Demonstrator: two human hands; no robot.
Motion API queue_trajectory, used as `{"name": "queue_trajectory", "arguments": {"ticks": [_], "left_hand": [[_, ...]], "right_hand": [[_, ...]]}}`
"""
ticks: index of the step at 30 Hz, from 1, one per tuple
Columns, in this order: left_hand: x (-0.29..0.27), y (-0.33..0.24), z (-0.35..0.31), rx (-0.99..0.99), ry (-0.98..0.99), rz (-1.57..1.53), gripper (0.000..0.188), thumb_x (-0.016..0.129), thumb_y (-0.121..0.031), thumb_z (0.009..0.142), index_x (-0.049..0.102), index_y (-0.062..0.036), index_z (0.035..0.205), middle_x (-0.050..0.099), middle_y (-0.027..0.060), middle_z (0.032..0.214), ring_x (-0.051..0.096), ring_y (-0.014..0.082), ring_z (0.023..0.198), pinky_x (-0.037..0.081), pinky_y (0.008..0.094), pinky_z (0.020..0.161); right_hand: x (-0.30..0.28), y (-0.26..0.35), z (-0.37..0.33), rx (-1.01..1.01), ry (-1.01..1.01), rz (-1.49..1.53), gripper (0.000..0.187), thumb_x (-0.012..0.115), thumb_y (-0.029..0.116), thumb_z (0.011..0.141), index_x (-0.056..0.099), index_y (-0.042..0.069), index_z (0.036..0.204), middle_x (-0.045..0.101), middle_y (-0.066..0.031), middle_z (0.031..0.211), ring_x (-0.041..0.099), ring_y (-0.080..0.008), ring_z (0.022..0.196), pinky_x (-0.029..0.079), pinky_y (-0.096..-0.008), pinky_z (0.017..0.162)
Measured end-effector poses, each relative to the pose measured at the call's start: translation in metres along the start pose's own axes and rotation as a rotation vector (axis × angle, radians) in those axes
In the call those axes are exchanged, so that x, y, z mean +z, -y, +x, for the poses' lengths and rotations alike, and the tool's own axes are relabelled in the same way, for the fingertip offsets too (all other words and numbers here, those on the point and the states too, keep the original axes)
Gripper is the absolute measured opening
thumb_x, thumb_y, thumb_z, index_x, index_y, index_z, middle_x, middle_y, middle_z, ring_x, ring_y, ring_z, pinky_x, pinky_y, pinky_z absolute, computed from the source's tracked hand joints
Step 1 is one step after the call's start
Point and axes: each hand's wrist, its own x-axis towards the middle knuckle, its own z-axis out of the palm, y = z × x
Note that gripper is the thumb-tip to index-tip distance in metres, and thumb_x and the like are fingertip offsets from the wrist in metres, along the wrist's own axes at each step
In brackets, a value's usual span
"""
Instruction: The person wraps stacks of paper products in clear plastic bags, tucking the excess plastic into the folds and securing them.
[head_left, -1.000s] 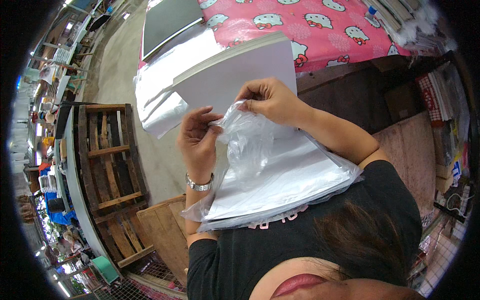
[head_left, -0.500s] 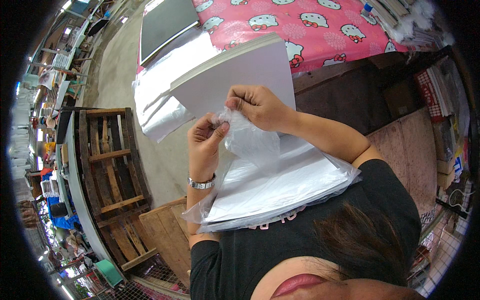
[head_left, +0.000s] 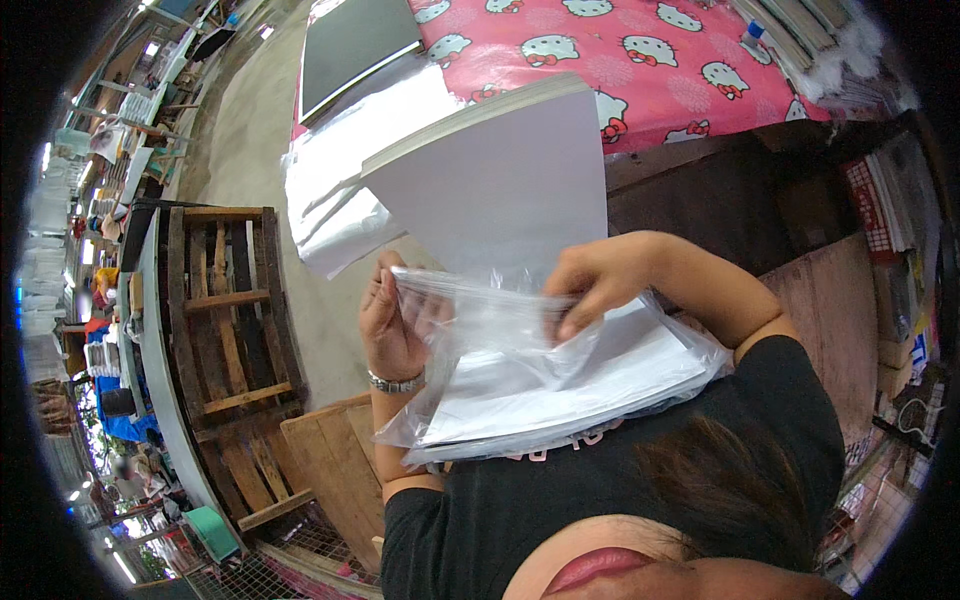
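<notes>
A clear plastic bag (head_left: pixel 470 310) is stretched between my hands, its mouth pulled wide. My left hand (head_left: pixel 390 320), with a metal watch at the wrist, pinches one edge of the film. At the other side my right hand (head_left: pixel 605 285) has its fingers curled on the bag's mouth, slightly smeared by motion. White sheets (head_left: pixel 590 385) lie inside clear plastic against my black shirt. Just beyond my hands rises a thick stack of white sheets (head_left: pixel 500 170), its large pale face toward me.
A pink patterned cloth (head_left: pixel 560 85) covers the table ahead. On its left lie a black flat panel (head_left: pixel 360 50) and shiny white plastic sheeting (head_left: pixel 400 100). Wooden pallets (head_left: pixel 230 310) stand at left; a red crate (head_left: pixel 868 208) sits at right.
My hands have moved apart; the right came lower and to the right. The bunched plastic between them is now spread open. The view has shifted slightly.
</notes>
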Motion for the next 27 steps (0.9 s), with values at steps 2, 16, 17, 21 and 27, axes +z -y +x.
{"name": "queue_trajectory", "arguments": {"ticks": [2, 16, 17, 21, 27], "left_hand": [[-0.011, 0.007, -0.024, -0.209, -0.264, 0.12, 0.025, 0.058, -0.022, 0.09, 0.057, -0.0069, 0.11, 0.057, 0.004, 0.094, 0.057, 0.0161, 0.083, 0.049, 0.0334, 0.072], [-0.052, -0.014, -0.029, -0.517, 0.375, 0.943, 0.036, 0.065, -0.009, 0.079, 0.057, -0.0001, 0.113, 0.063, 0.0151, 0.1, 0.063, 0.028, 0.09, 0.052, 0.038, 0.079], [-0.042, -0.012, -0.025, -0.083, 0.344, 0.288, 0.034, 0.061, -0.007, 0.08, 0.056, 0.0014, 0.113, 0.063, 0.0191, 0.099, 0.061, 0.0356, 0.096, 0.051, 0.0439, 0.082], [-0.084, -0.005, -0.039, -0.081, 0.21, 0.026, 0.043, 0.067, -0.018, 0.078, 0.055, 0.0019, 0.115, 0.06, 0.0194, 0.106, 0.059, 0.0336, 0.097, 0.051, 0.0429, 0.079], [-0.039, -0.017, -0.02, -0.423, 0.154, 0.737, 0.038, 0.063, -0.012, 0.08, 0.055, 0.0009, 0.115, 0.062, 0.0171, 0.107, 0.06, 0.0281, 0.095, 0.049, 0.0461, 0.081]], "right_hand": [[-0.016, 0.001, -0.019, -0.206, -0.315, 0.307, 0.023, 0.058, 0.021, 0.09, 0.063, 0.0, 0.082, 0.064, -0.0111, 0.075, 0.061, -0.0118, 0.062, 0.047, -0.0236, 0.05], [-0.037, -0.006, -0.047, -0.073, -0.794, 0.536, 0.03, 0.053, 0.026, 0.093, 0.054, 0.004, 0.113, 0.062, -0.0032, 0.089, 0.059, -0.0151, 0.073, 0.051, -0.0361, 0.069], [-0.026, 0.005, -0.042, 0.231, -0.827, 0.398, 0.028, 0.057, 0.024, 0.091, 0.056, 0.004, 0.111, 0.059, -0.0004, 0.083, 0.056, -0.0123, 0.068, 0.05, -0.0323, 0.066], [-0.046, 0.014, -0.05, 0.059, -0.315, -0.052, 0.023, 0.065, 0.017, 0.085, 0.057, 0.004, 0.102, 0.061, -0.0015, 0.081, 0.058, -0.0093, 0.074, 0.048, -0.0254, 0.069], [-0.036, 0.016, -0.045, -0.042, -0.814, 0.412, 0.021, 0.066, 0.018, 0.084, 0.057, 0.005, 0.096, 0.06, 0.0021, 0.082, 0.057, -0.0048, 0.072, 0.047, -0.0203, 0.06]]}}
